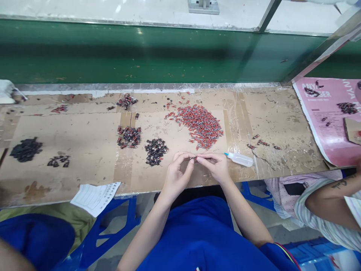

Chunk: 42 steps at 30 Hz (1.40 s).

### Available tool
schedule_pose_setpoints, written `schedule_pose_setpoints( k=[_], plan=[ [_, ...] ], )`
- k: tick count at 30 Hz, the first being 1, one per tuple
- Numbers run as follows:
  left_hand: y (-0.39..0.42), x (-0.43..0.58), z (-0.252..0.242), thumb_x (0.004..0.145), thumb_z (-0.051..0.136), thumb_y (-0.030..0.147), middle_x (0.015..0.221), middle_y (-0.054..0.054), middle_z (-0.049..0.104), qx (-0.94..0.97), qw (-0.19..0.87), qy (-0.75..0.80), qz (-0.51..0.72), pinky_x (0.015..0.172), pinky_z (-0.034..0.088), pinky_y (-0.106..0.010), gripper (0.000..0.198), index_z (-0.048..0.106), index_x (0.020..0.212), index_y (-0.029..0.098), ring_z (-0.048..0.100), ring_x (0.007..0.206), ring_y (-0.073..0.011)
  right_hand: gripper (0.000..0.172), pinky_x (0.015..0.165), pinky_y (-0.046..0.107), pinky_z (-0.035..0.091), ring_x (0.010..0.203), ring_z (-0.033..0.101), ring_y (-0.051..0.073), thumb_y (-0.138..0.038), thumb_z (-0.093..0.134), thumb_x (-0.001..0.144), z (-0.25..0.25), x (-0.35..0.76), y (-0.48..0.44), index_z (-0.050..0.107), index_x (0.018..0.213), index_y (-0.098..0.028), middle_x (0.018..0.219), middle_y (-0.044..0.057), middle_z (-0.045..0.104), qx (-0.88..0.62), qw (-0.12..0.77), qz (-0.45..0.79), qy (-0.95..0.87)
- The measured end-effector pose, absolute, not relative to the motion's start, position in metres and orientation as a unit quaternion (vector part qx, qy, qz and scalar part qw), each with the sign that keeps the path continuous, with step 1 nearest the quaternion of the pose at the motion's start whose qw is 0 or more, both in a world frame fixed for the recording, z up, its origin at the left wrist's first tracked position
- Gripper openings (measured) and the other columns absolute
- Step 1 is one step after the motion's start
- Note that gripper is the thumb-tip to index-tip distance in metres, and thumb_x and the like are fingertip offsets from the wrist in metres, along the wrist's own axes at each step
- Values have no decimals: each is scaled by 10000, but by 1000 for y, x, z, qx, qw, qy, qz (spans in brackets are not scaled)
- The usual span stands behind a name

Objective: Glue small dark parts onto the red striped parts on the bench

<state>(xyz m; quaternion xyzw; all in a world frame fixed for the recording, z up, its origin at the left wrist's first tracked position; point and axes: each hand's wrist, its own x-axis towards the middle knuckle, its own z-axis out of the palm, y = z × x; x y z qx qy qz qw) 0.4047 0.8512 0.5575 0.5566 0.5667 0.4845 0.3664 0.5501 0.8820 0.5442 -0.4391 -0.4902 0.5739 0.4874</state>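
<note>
My left hand (178, 173) and my right hand (216, 165) meet above the front edge of the cardboard-covered bench (84, 131), fingertips pinched together on a tiny red part (195, 158). Just beyond my hands lies a large pile of small red parts (201, 126). A heap of dark parts (155, 150) sits left of my left hand, and a mixed red and black heap (129, 136) lies further left. A small clear squeeze bottle (240, 159) lies on its side right of my right hand.
More dark heaps (26, 149) lie at the far left. A paper slip (95, 196) hangs over the front edge. A pink printed sheet (329, 113) covers the right end. Another person's arm (332, 201) is at the right. A green conveyor belt (141, 52) runs behind.
</note>
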Motion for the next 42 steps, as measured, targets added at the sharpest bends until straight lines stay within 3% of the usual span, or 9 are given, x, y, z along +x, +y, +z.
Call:
schedule_pose_setpoints(
  k=[12,18,21,26,29,31,34,39,42],
  plan=[
    [854,407,553,783,678,385,887,-70,727,421,520,537,513,852,561,-332,232,687,876,173,690,887,-193,247,715,334,604,729,696,171,-469,798,675,542,551,886,766,746,-235,770,33,743,-424,476,590,-496],
    [852,412,552,674,779,413,860,-73,750,295,607,520,524,860,564,-362,307,709,837,162,707,839,-199,174,645,303,586,689,669,152,-416,784,727,540,547,885,766,766,-247,721,15,696,-394,517,556,-518],
    [851,415,553,684,767,425,855,-73,750,290,610,519,524,852,562,-366,316,707,847,162,706,838,-203,135,645,311,587,703,672,159,-377,743,786,546,548,882,764,832,-252,781,27,706,-400,523,495,-567],
    [858,379,556,754,685,385,848,-68,731,379,453,602,538,845,546,-359,248,676,874,167,697,832,-196,183,792,380,560,860,667,200,-240,668,858,572,585,877,729,1030,-252,944,69,702,-487,484,201,-698],
    [866,332,557,796,611,351,859,-68,709,433,281,695,500,922,500,-399,200,660,877,175,664,886,-206,271,878,459,515,978,617,260,-314,700,830,582,624,879,700,1095,-255,1033,100,674,-525,392,64,-753],
    [872,302,559,810,566,317,900,-74,687,441,153,765,444,978,453,-450,182,655,890,180,613,995,-241,387,915,508,485,1052,575,304,-429,660,845,581,648,880,656,1187,-249,1080,125,647,-551,304,49,-776],
    [879,273,561,828,533,258,897,-97,667,444,48,818,363,1017,374,-543,157,654,896,185,541,1092,-299,497,902,511,483,1074,553,325,-519,595,861,570,668,882,594,1267,-232,1117,146,628,-556,234,64,-795],
    [879,268,559,873,544,283,957,-116,680,490,-28,798,349,1020,247,-621,167,673,965,235,486,1191,-352,336,900,494,474,995,578,302,-475,547,902,554,673,882,653,1124,-246,1034,121,659,-544,227,73,-804],
    [881,271,554,901,505,262,1027,-110,708,549,-48,753,359,1012,256,-586,201,689,981,247,488,1194,-339,388,874,474,492,1012,591,304,-521,551,884,552,677,880,643,1123,-230,1070,135,643,-559,234,73,-792]
  ],
)
